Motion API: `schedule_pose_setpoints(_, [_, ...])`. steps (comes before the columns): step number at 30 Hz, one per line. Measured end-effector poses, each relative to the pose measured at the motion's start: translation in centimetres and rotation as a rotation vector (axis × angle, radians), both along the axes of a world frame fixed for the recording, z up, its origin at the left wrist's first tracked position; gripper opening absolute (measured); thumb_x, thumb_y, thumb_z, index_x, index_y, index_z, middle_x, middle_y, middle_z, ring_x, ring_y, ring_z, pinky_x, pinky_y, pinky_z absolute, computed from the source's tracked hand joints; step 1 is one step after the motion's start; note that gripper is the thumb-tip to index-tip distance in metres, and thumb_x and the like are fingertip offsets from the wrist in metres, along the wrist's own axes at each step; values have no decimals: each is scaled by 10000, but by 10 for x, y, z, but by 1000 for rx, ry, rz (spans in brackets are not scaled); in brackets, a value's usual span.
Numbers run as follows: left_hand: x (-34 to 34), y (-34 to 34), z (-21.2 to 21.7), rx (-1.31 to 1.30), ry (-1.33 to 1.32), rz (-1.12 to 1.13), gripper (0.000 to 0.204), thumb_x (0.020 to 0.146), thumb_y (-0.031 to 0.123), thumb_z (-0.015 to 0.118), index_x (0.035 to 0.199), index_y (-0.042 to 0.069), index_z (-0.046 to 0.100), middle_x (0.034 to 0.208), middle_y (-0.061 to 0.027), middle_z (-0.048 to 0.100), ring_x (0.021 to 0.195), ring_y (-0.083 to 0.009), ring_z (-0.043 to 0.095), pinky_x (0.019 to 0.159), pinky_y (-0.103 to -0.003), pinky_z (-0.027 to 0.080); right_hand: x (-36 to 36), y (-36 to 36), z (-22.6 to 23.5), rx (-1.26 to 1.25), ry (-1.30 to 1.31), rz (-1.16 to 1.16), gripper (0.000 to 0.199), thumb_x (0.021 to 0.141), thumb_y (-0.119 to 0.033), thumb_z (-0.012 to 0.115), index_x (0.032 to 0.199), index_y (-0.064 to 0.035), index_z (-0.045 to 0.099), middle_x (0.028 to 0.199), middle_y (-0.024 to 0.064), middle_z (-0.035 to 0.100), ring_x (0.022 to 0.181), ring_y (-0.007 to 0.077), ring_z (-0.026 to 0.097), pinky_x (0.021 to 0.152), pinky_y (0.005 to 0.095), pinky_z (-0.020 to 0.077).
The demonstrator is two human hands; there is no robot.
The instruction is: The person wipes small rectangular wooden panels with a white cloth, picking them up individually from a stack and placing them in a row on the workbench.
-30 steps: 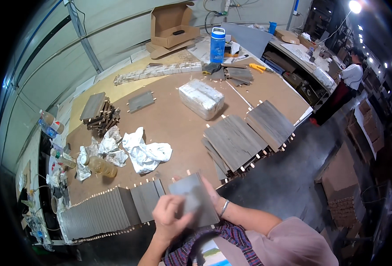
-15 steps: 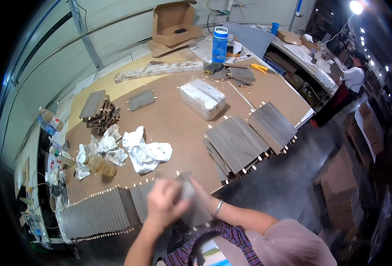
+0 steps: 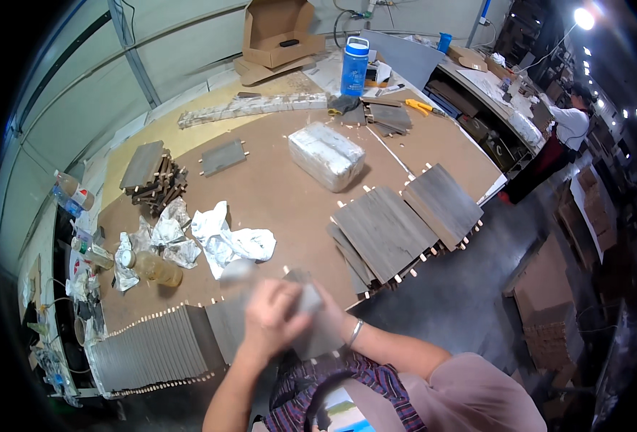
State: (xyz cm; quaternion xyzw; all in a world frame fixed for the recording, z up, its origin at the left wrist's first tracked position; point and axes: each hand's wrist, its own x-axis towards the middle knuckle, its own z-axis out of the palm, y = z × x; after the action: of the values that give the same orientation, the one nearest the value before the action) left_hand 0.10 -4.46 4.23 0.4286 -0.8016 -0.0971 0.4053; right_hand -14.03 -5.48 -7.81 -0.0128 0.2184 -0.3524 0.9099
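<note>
At the near edge of the table my right hand (image 3: pixel 335 315) grips a grey wooden panel (image 3: pixel 321 337), tilted up close to my body. My left hand (image 3: pixel 269 317) is curled closed over the panel's face. A pale blurred shape (image 3: pixel 239 272) shows just beyond its knuckles, and what those fingers hold is unclear. Left of my hands, a long row of grey panels (image 3: pixel 153 345) stands on edge, light dowel ends sticking out. Another panel (image 3: pixel 225 327) leans against the row's right end. To the right lie stacks of doweled panels (image 3: pixel 387 230).
White crumpled cloths (image 3: pixel 228 241) and a jar of amber liquid (image 3: pixel 159 268) lie left of centre. A wrapped white block (image 3: pixel 326 155), a blue bottle (image 3: pixel 354 68) and an open cardboard box (image 3: pixel 279 39) are farther back. A co-worker (image 3: pixel 567 129) stands at another bench, far right.
My left hand has shifted slightly over the panel, and a pale blurred shape now shows beyond it. My right hand keeps hold of the panel. The view has shifted a little.
</note>
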Motion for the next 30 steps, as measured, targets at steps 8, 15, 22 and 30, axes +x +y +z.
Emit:
schedule_pose_setpoints(8, [-3, 48, 3, 119, 14, -283, 403, 652, 212, 797, 996, 33, 689, 879, -110, 641, 740, -270, 617, 621, -365, 512, -7, -50, 30, -315, 137, -41, 625, 990, -599, 300, 1309, -108, 517, 1170, 90, 610, 1026, 256, 627, 896, 407, 536])
schedule_pose_setpoints(15, [-7, 36, 1, 60, 46, -142, 398, 635, 186, 790, 982, 24, 680, 883, -115, 637, 740, -282, 605, 633, -368, 505, 9, -59, 24, -297, 25, -129, 667, 987, -612, 284, 1304, -83, 538, 1197, 116, 617, 1048, 298, 632, 946, 513, 509])
schedule_pose_setpoints(22, [18, 73, -21, 139, 186, 84, 395, 584, 99, 760, 961, 8, 683, 876, -127, 633, 746, -253, 613, 637, -339, 498, -8, -52, 52, -280, -53, -182, 661, 975, -610, 340, 1320, -81, 532, 1217, 132, 617, 1088, 309, 621, 974, 511, 481])
schedule_pose_setpoints(30, [3, 49, -14, 91, 68, 3, 397, 642, 167, 780, 999, 26, 679, 908, -117, 625, 802, -297, 609, 690, -390, 508, -1, -46, 59, -241, -125, -194, 687, 962, -603, 377, 1371, -63, 492, 1207, 162, 620, 1091, 353, 628, 902, 450, 543])
